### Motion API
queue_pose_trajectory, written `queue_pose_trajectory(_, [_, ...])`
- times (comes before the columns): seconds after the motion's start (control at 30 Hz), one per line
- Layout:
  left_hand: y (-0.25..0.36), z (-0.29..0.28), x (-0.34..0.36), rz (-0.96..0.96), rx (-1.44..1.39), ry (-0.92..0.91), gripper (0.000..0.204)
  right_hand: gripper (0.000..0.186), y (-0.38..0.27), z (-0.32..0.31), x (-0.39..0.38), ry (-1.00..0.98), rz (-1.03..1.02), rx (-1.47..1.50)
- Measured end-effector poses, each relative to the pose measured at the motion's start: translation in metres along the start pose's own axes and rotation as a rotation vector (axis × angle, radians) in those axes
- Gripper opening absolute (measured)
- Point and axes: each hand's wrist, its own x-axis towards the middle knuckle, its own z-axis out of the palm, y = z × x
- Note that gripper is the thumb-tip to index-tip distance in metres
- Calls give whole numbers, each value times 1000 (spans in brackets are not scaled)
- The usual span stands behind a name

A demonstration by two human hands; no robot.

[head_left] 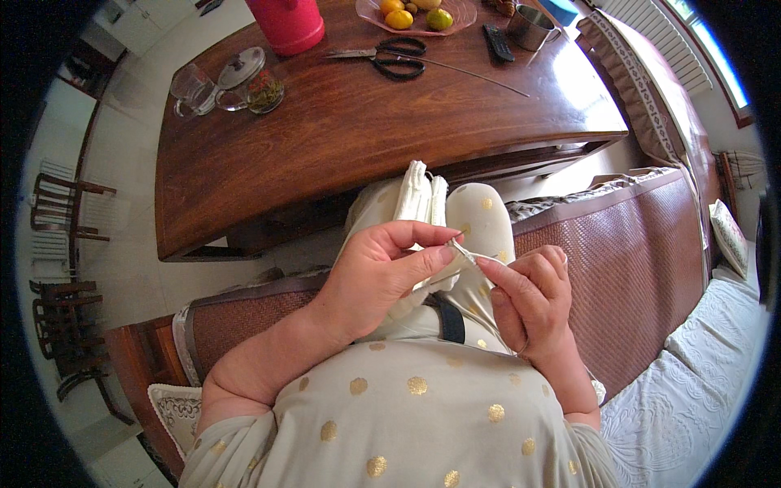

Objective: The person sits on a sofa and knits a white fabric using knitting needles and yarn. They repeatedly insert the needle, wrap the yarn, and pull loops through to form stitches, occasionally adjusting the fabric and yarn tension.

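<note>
My left hand (374,285) pinches a thin needle with white yarn loops (465,250) between thumb and index finger, just above my lap. My right hand (537,297) is closed on a needle at its other side, its index finger against the white yarn. A white knitted piece (416,191), folded in long strips, lies over my legs below the work and is partly hidden by my left hand. A dark strap (449,324) lies across my lap.
A wooden table (268,163) ahead holds scissors (399,69), a long thin rod, a red pitcher (285,20), glass mugs (260,92), a fruit plate, a remote (498,43) and a metal cup (529,28). The mat-covered seat (610,276) extends either side. Chairs stand far left.
</note>
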Motion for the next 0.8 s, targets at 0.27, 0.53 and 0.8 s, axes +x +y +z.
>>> queue_pose_trajectory(0.27, [-9, -4, 2, -30, -71, 3, 18, 40, -7, 0, -1, -30, 0, -177])
queue_pose_trajectory(0.53, [-8, 2, -1, 143, 208, -6, 14, 50, -13, -11, 33, -121, 103, -162])
queue_pose_trajectory(0.8, [-14, -3, 0, 290, 281, 35, 14, 53, 4, 8, 32, 65, 22, -31])
